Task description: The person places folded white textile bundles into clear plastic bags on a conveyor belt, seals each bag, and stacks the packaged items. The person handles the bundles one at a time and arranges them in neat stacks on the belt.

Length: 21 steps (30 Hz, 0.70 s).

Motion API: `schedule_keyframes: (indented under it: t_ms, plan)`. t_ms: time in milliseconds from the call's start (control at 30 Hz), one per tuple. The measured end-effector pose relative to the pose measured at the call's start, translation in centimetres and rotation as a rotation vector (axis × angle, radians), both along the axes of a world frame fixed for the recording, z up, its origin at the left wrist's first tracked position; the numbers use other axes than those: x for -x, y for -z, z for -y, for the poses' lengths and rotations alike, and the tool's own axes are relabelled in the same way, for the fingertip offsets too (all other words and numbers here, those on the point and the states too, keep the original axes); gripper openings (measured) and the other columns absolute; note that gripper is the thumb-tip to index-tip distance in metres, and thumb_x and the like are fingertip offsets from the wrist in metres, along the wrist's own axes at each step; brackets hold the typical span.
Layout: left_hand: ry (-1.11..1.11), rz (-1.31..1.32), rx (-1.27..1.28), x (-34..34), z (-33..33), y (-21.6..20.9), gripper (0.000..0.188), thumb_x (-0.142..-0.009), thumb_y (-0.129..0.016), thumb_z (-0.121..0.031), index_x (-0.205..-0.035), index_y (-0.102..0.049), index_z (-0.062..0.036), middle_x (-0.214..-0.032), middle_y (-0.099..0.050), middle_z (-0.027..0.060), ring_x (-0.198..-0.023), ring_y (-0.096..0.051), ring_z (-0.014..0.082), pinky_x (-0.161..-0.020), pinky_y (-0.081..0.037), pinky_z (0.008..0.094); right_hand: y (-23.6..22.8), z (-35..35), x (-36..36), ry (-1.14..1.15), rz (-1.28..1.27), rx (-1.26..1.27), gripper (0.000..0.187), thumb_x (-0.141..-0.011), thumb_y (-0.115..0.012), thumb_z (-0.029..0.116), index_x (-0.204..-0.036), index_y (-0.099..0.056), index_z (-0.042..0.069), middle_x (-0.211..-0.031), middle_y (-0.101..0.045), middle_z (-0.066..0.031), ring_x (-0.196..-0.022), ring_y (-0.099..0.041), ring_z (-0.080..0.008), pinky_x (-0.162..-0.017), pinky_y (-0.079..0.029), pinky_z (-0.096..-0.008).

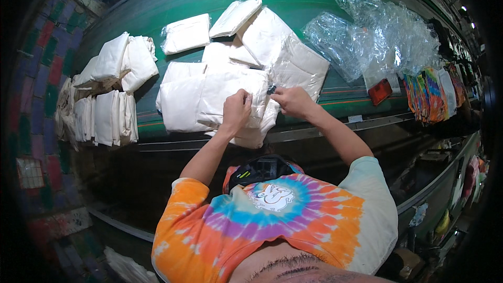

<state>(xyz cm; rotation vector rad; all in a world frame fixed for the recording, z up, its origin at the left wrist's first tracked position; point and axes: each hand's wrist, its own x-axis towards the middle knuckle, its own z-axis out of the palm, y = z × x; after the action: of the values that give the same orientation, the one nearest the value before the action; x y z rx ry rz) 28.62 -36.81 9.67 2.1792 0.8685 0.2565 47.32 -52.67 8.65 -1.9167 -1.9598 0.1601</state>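
Observation:
On the green table in front of me lies a pile of folded white cloth (181, 97). My left hand (238, 109) is closed at the near right part of the pile, fingers pinching the cloth there. Just to its right, my right hand (294, 100) is closed round a small dark object (271, 89) whose kind I cannot make out; its tip is at the cloth's right edge. Behind the hands, a larger white cloth (293, 47) is spread at an angle. Two folded white bundles, one in clear plastic (187, 32) and another beside it (237, 17), lie farther back.
Stacks of folded white cloth (110, 112) stand at the left. Crumpled clear plastic bags (387, 34) heap up at the right, with a red phone-like object (380, 92) in front. Tie-dyed fabric (432, 94) hangs at far right. A metal rail (314, 128) borders the table's near edge.

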Motion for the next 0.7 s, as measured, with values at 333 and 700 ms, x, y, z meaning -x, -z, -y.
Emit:
schedule_keyframes:
  t_ms: [333, 700]
  plan:
    - [0.238, 0.456, 0.376, 0.2, 1.7, -1.7, 0.020, -0.100, -0.065, -0.013, -0.104, -0.070, 0.0060, -0.079, -0.074, 0.0085, -0.071, -0.069, 0.0120, -0.066, -0.055, 0.0272, 4.1, -3.1, 2.2, 0.411, -0.638, 0.097, 0.039, -0.090, -0.069, 0.033, -0.076, -0.069, -0.005, -0.067, -0.067, -0.0222, -0.063, -0.070, -0.0297, -0.061, -0.053, -0.0412]
    - [-0.382, 0.183, 0.051, 3.5, -15.0, 7.7, 0.056, -0.093, -0.068, -0.026, -0.134, -0.051, 0.0086, -0.130, -0.056, 0.0273, -0.120, -0.057, 0.0392, -0.103, -0.046, 0.0441, 5.6, -6.8, 4.2, 0.582, -1.341, 0.094, 0.027, -0.085, -0.081, 0.023, -0.075, -0.069, 0.000, -0.067, -0.062, -0.0020, -0.062, -0.057, -0.0111, -0.055, -0.046, -0.0300]
